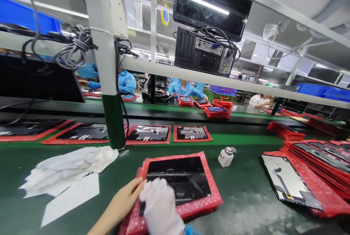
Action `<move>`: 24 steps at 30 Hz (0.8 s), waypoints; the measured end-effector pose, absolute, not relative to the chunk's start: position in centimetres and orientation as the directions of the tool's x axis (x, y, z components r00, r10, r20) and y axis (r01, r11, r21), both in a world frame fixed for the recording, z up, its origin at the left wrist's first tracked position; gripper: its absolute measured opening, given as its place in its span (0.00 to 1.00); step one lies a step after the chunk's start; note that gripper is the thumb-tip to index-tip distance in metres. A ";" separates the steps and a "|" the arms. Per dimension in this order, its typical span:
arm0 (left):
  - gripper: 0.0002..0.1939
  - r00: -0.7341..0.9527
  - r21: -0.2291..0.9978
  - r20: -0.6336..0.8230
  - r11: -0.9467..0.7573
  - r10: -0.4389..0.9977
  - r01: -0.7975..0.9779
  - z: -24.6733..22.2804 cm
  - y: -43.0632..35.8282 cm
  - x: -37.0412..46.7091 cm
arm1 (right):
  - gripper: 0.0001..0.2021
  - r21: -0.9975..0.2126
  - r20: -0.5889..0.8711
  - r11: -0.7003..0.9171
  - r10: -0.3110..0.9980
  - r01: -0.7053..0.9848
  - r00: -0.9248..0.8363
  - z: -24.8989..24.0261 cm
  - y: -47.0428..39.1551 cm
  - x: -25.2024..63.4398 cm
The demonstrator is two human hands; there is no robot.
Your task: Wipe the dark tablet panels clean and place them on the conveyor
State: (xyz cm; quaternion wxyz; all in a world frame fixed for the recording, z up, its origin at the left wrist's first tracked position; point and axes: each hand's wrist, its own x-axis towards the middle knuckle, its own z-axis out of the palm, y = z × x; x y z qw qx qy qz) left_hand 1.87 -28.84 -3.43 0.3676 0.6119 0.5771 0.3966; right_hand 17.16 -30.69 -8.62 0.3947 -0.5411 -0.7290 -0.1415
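A black tablet screen lies face up on a stack of red bubble-wrap sheets in front of me. My left hand, bare, grips the left edge of the screen with its fingers close together. My right hand, in a white glove, presses on the lower left part of the screen, its fingers curled. Whatever those gloved fingers hold, if anything, is hidden. A small white pump bottle with a metal top stands right of the stack, apart from both hands.
White cloth and a white sheet lie at left. Several panels on red wrap line the back ledge. At right, a panel leans on stacked red wraps. A post rises ahead; co-workers sit beyond.
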 end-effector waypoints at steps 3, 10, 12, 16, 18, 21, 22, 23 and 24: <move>0.22 -0.029 0.865 0.213 -0.175 0.977 0.471 -2.9 -29.2 2.1 | 0.11 -0.030 0.766 0.353 0.609 0.935 -0.206 -10.8 -32.4 19.2; 0.25 -0.155 0.992 0.102 -0.089 0.983 0.089 -2.2 -30.2 5.0 | 0.17 -0.119 0.744 0.152 0.668 0.981 -0.013 -7.7 -32.1 32.9; 0.24 -0.138 0.996 0.007 -0.019 0.990 -0.085 -2.3 -29.9 6.1 | 0.14 -0.183 0.670 0.243 0.740 0.953 -0.061 -5.4 -30.2 31.6; 0.36 -0.206 0.967 -0.022 -0.032 0.978 -0.254 -2.1 -30.0 7.0 | 0.13 -0.207 0.600 0.383 0.777 0.900 -0.192 -0.2 -25.6 26.8; 0.38 -0.214 0.964 0.003 -0.060 0.977 -0.258 -1.7 -30.5 6.8 | 0.15 -0.223 0.565 0.432 0.788 0.874 -0.245 1.9 -24.0 25.5; 0.36 -0.163 0.941 -0.017 -0.039 0.986 -0.336 -1.5 -31.2 6.3 | 0.14 -0.283 0.475 0.460 0.830 0.841 -0.293 4.0 -22.9 25.2; 0.34 -0.163 0.926 -0.052 -0.014 0.985 -0.377 -1.7 -31.3 6.1 | 0.12 -0.302 0.429 0.462 0.847 0.834 -0.314 4.5 -22.7 25.3; 0.32 -0.167 0.906 -0.103 0.023 0.981 -0.423 -2.0 -31.3 6.0 | 0.11 -0.314 0.380 0.466 0.860 0.827 -0.341 5.0 -22.6 25.4; 0.30 -0.163 0.881 -0.161 0.067 0.973 -0.469 -2.4 -31.3 5.9 | 0.13 -0.321 0.328 0.475 0.867 0.820 -0.374 5.6 -22.5 25.5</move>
